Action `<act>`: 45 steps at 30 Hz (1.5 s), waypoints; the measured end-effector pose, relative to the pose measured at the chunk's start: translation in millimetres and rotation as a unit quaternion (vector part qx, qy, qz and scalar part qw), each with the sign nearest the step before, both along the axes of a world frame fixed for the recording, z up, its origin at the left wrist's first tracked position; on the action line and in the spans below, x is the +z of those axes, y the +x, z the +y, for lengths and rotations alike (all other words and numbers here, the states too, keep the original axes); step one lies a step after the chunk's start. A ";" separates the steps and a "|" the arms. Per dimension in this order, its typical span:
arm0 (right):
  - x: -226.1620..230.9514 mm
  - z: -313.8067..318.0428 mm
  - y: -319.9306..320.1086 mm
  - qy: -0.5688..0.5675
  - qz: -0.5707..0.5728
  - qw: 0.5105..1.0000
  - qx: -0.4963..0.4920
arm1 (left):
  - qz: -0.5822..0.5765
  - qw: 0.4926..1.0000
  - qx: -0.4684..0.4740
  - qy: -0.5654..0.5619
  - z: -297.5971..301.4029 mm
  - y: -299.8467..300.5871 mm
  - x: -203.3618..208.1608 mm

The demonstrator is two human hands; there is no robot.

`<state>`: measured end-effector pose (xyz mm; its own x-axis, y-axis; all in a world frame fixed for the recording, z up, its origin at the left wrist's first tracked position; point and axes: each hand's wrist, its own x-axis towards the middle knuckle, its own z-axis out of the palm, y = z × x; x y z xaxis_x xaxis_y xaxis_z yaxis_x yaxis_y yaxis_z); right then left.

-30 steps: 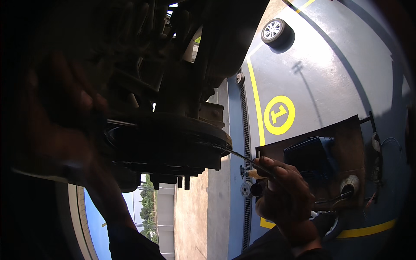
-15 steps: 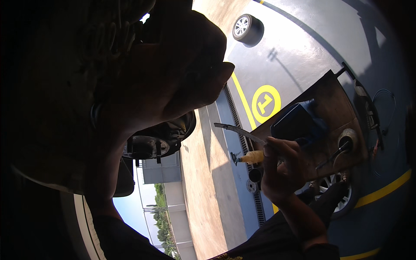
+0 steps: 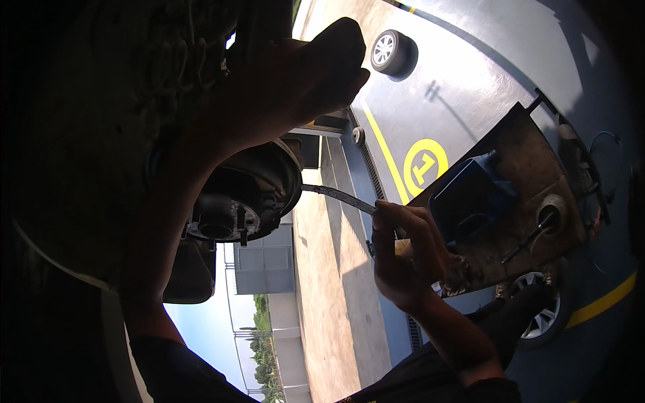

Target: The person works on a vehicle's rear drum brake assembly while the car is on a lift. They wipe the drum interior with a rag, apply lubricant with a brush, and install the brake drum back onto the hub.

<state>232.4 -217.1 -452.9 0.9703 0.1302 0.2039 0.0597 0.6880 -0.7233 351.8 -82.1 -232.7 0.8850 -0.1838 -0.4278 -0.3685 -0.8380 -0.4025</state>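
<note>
My right hand pinches one end of a curved grey strip, which looks like a brake shoe. Its far tip reaches the rim of the round backing plate around the wheel hub, though I cannot tell whether they touch. Above the hub my left hand is raised with its fingers curled, in deep shadow. Whatever it may hold is hidden. My left forearm crosses in front of part of the hub assembly.
To the right, a brown board carries a blue container and a round pale pot with a brush-like tool in it. A wheel lies below the board; another wheel rests on the floor farther off. Dark car bodywork fills the left.
My right hand has moved left, bringing the brake shoe's tip up to the backing plate's rim. My left hand has shifted slightly up and right, exposing more of the hub. The view has shifted a little.
</note>
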 end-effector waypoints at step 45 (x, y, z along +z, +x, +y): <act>33.5 94.4 -80.4 0.080 0.171 0.961 0.204 | 0.087 0.959 0.192 -0.190 29.5 20.0 -4.8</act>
<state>151.9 -122.7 -419.4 0.8587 0.5080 -0.0674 -0.4608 0.7079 -0.5354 371.8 -52.6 -237.5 0.8397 -0.0304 -0.5421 -0.0368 -0.9993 -0.0010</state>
